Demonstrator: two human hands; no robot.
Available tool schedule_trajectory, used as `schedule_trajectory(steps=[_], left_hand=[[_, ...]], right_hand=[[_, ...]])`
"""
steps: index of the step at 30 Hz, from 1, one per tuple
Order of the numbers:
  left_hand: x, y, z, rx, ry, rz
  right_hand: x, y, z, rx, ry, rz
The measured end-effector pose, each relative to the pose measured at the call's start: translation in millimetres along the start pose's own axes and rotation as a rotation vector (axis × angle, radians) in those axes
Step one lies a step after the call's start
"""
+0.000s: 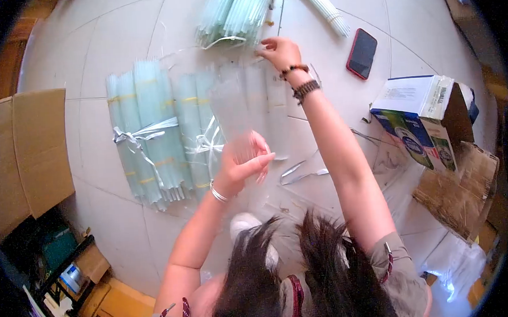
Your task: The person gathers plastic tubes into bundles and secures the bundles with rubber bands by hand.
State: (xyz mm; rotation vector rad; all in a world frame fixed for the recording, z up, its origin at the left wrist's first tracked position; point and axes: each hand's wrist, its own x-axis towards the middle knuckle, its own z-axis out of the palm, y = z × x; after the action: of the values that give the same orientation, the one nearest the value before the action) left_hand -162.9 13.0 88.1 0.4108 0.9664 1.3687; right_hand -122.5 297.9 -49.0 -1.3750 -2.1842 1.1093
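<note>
My left hand (246,162) is low over the floor, loosely curled, its thumb apart from the fingers; motion smears part of it. Just above it is a blurred pale bundle of thin translucent tubes (232,99); whether the hand touches it I cannot tell. My right hand (283,53) reaches forward, fingertips drawn together beside a large bundle of pale green tubes (235,16); what they pinch does not show. White string (223,40) lies along that bundle's near end. Left of my hands are tube bundles (149,129) tied with white string and yellow bands, beside another tied bundle (198,132).
A phone (362,54) lies right of my right hand, and a slim tube bundle (322,8) lies farther off. Scissors or tongs-like metal loops (303,173) are on the floor. An open printed carton (416,121) stands right; cardboard (30,159) stands left.
</note>
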Motion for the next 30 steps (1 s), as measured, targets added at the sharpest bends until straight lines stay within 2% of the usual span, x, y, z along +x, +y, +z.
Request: schedule_trajectory(steps=[2, 3, 5, 7, 8, 10, 12, 15, 17, 21, 30], left_hand=[[-8, 5, -5, 0.028, 0.046, -0.048], [-11, 7, -5, 0.039, 0.069, -0.069], [-12, 9, 0, 0.058, 0.119, -0.002], [-9, 15, 9, 0.092, 0.206, 0.054], [-8, 21, 16, 0.119, 0.271, 0.072], [-7, 32, 25, 0.170, 0.346, 0.109], [-5, 42, 31, 0.219, 0.367, 0.144], [-7, 52, 47, 0.223, 0.350, 0.185], [-10, 55, 55, 0.196, 0.304, 0.153], [-20, 56, 70, 0.251, 0.262, 0.107], [-41, 47, 97, 0.478, 0.348, 0.223]], right_hand=[[13, -10, 14, -0.259, -0.024, 0.061], [19, -15, 11, -0.354, -0.133, 0.130], [19, -18, 3, -0.367, -0.138, 0.211], [10, -1, -17, -0.116, -0.062, 0.120], [-13, -20, -42, -0.052, 0.004, 0.051], [-68, -43, -74, 0.460, -0.086, -0.066], [-128, -78, -103, 0.740, -0.215, -0.050], [-192, -101, -133, 0.855, -0.283, 0.046], [-214, -102, -140, 0.910, -0.262, 0.005], [-236, -111, -151, 0.777, -0.188, -0.105], [-262, -115, -169, 0.486, -0.075, -0.272]])
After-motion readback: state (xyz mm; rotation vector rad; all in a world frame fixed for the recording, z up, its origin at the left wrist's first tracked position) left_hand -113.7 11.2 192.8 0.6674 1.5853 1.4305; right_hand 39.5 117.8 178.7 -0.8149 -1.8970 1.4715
